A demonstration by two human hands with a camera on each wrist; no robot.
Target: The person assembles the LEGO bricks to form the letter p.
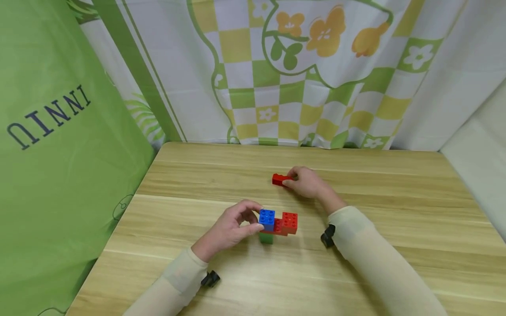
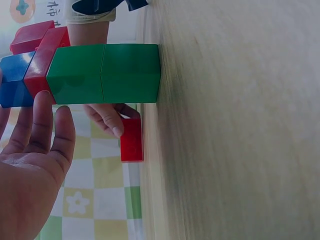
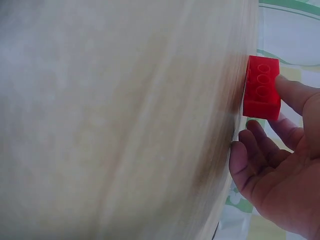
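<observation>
A small tower of toy building bricks stands upright on the table. Two green bricks [image 2: 131, 73] are stacked as its column, under a long red brick [image 1: 278, 225] that juts out to the right. On top of that sit a blue brick [image 1: 267, 219] at the left and a square red brick [image 1: 290, 223] at the overhanging end. My left hand [image 1: 231, 226] pinches the blue brick between thumb and index finger. Farther back, my right hand [image 1: 310, 182] grips a separate red brick [image 3: 262, 87] by its end, at the tabletop; its studs show in the right wrist view.
The wood-grain table [image 1: 205, 171] reaches back to a checked, flowered curtain [image 1: 266, 87]. Green fabric [image 1: 59, 175] hangs along the left side. Black wrist cameras [image 1: 328, 236] sit on both sleeves.
</observation>
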